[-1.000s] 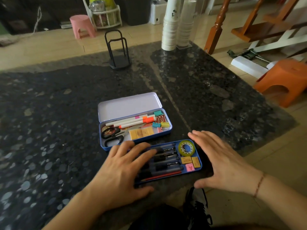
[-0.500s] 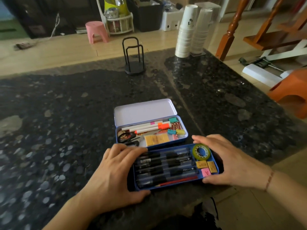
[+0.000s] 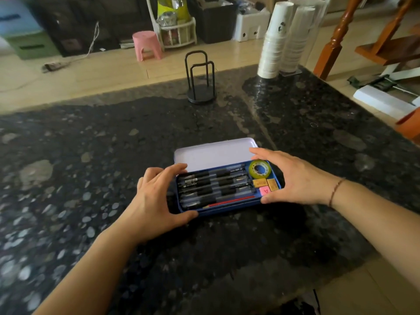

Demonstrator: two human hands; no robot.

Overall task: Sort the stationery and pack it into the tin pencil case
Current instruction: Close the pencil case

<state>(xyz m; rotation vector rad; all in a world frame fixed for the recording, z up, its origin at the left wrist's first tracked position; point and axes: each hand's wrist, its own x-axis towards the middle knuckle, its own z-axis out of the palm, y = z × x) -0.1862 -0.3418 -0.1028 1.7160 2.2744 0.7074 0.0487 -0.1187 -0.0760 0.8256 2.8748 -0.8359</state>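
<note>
A blue inner tray [image 3: 227, 209] sits over the base of the tin pencil case, hiding the lower compartment; the pale lid [image 3: 211, 155] stands open behind it. The tray holds several black pens [image 3: 213, 185], a red pencil [image 3: 231, 201], a green tape roll [image 3: 259, 169], two yellow erasers [image 3: 267, 184] and a pink eraser [image 3: 264, 190]. My left hand [image 3: 156, 196] grips the tray's left end. My right hand [image 3: 295, 178] grips its right end, fingers curled past the tape roll.
The case lies on a dark speckled stone counter [image 3: 91, 178]. A black wire holder [image 3: 200, 80] stands at the back, and two stacks of paper cups [image 3: 275, 39] at the back right. The counter's edge runs close on the right and near side.
Both hands took hold of the pen tray, lifted it away from me and set it over the case's lower compartment, which now hides the scissors, markers and clips.
</note>
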